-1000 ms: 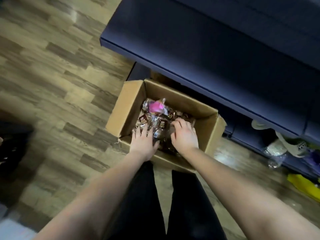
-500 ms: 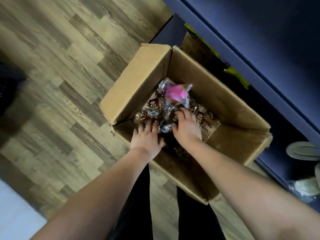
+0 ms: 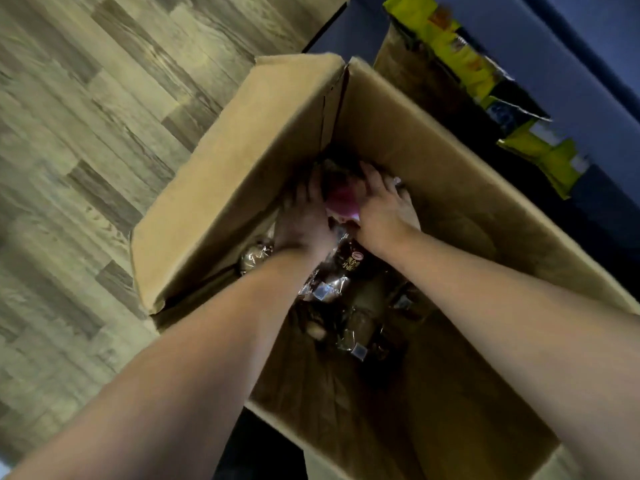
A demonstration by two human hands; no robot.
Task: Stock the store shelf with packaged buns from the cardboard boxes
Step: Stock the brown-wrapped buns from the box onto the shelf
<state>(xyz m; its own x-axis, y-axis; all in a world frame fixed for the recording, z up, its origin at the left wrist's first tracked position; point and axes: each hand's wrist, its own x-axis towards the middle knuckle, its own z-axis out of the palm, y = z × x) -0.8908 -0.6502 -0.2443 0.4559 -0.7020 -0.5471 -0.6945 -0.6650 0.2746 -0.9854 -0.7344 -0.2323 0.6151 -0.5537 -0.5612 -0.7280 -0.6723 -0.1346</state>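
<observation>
The left hand point(image 3: 304, 220) reaches deep into the cardboard box point(image 3: 450, 174), against the left side of a pink pack point(image 3: 341, 202). Motion blur hides its fingers, so I cannot tell whether they curl round anything. The packaged buns point(image 3: 346, 268) lie loose in a heap on the box bottom, below and between both forearms, with the pink pack at the far end of the pile. The right hand point(image 3: 384, 209) has its fingers spread and laid flat on the pack's right side, pressing rather than pinching.

These packs should be light and soft, in crinkly, glossy film that is probably slippery. The bread inside would squash under a hard squeeze. A good hold is likely a gentle scoop from both flanks, or a pinch on the crimped end seals, gathering several packs at once.

The box stands on a wood-plank floor point(image 3: 86, 150), its left flap point(image 3: 235, 174) folded outward over the boards. Just behind it sits a second box point(image 3: 415, 84), holding yellow-green packets point(image 3: 450, 53). The dark blue shelf point(image 3: 588, 81) runs along the right, close enough that the reach from box to shelf looks short.
</observation>
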